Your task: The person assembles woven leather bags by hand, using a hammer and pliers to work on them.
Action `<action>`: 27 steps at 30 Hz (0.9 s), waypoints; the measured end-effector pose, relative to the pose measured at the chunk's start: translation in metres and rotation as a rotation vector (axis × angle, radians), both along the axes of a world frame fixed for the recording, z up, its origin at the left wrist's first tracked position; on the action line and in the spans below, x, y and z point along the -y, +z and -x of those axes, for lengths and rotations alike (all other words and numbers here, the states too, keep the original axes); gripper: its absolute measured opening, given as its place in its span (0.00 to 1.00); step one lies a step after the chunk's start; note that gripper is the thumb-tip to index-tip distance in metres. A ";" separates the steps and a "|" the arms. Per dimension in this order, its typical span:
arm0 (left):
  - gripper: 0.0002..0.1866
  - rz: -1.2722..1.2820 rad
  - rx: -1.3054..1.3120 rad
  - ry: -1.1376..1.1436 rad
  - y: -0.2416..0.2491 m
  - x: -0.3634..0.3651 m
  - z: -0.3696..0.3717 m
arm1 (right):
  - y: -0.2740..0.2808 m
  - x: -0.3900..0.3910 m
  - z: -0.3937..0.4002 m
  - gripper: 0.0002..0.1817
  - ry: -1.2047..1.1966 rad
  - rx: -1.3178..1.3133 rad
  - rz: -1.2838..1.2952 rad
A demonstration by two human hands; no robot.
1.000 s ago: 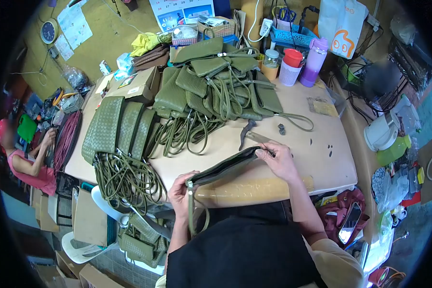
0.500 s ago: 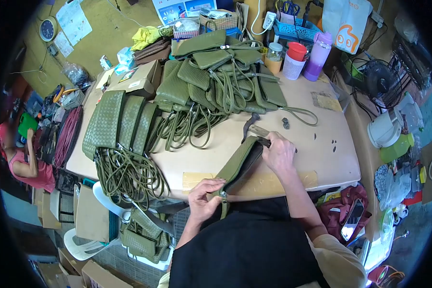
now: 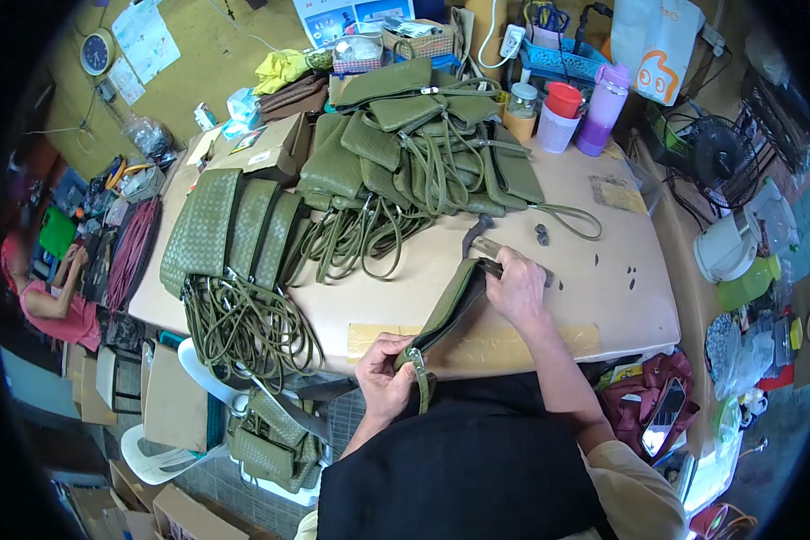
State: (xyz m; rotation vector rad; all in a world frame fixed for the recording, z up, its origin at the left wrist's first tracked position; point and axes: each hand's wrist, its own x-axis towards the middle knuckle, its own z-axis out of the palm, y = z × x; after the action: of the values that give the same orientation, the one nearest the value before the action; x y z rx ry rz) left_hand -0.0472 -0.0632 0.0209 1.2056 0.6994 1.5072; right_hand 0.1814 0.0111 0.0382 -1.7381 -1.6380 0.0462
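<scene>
A green pouch [image 3: 447, 304] is stretched between my two hands at the table's near edge, its long top edge towards me and a dark lining showing. My left hand [image 3: 386, 373] pinches the near end, beside a metal fitting and a short hanging strap [image 3: 425, 389]. At the far end, my right hand [image 3: 518, 290] has its fingers closed on the pouch's corner. A hammer [image 3: 477, 232] lies just beyond my right hand, partly hidden by it.
Green pouches with cord straps [image 3: 369, 144] are heaped at the back. More woven ones [image 3: 202, 220] lie at the left, straps hanging over the edge. Cups and a purple bottle [image 3: 601, 112] stand back right. A chair [image 3: 198, 373] holds more pouches. Another person [image 3: 63, 306] is far left.
The pouch now bends more along its top edge, and its near end has turned slightly in my left hand. The person at far left has brought their hands together.
</scene>
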 end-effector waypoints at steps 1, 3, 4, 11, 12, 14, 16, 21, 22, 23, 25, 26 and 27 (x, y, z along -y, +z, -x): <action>0.14 -0.013 0.008 0.000 0.000 -0.001 0.001 | 0.001 0.000 0.001 0.10 0.010 -0.002 0.003; 0.14 -0.019 0.017 0.009 0.000 -0.002 0.003 | 0.005 0.004 0.000 0.10 0.022 0.059 -0.009; 0.14 -0.017 0.016 0.021 0.000 -0.004 0.004 | 0.009 0.006 0.000 0.10 0.003 0.063 0.057; 0.14 -0.062 -0.023 0.097 -0.008 -0.018 0.021 | 0.033 0.017 -0.003 0.09 0.020 0.088 0.221; 0.13 -0.043 -0.013 0.109 -0.008 -0.020 0.023 | 0.040 0.018 -0.004 0.09 0.023 0.089 0.223; 0.12 -0.048 -0.019 0.158 -0.009 -0.026 0.027 | 0.052 0.019 -0.009 0.10 0.096 -0.016 0.403; 0.13 -0.025 -0.019 0.179 -0.012 -0.033 0.034 | 0.033 0.012 -0.027 0.11 0.197 -0.187 0.435; 0.16 0.018 -0.021 0.197 -0.031 -0.049 0.048 | 0.008 0.004 -0.047 0.11 0.479 -0.806 0.520; 0.16 0.018 -0.021 0.191 -0.030 -0.051 0.046 | 0.011 0.007 -0.046 0.10 0.536 -1.069 0.576; 0.16 0.058 -0.083 0.221 -0.026 -0.053 0.045 | 0.011 0.009 -0.043 0.09 0.592 -1.335 0.629; 0.16 0.093 -0.147 0.253 -0.024 -0.060 0.050 | 0.003 0.009 -0.039 0.08 0.648 -1.491 0.636; 0.17 0.056 -0.294 0.463 -0.025 -0.064 0.060 | -0.001 0.010 -0.036 0.08 0.703 -1.646 0.644; 0.17 0.019 -0.442 0.674 -0.025 -0.066 0.066 | 0.000 0.013 -0.031 0.08 0.700 -1.648 0.646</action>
State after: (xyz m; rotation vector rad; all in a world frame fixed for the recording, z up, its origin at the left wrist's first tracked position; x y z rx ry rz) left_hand -0.1132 0.0024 -0.0045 1.3795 1.5272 1.7688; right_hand 0.2123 -0.0023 0.0382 -0.7115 -0.7558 1.8961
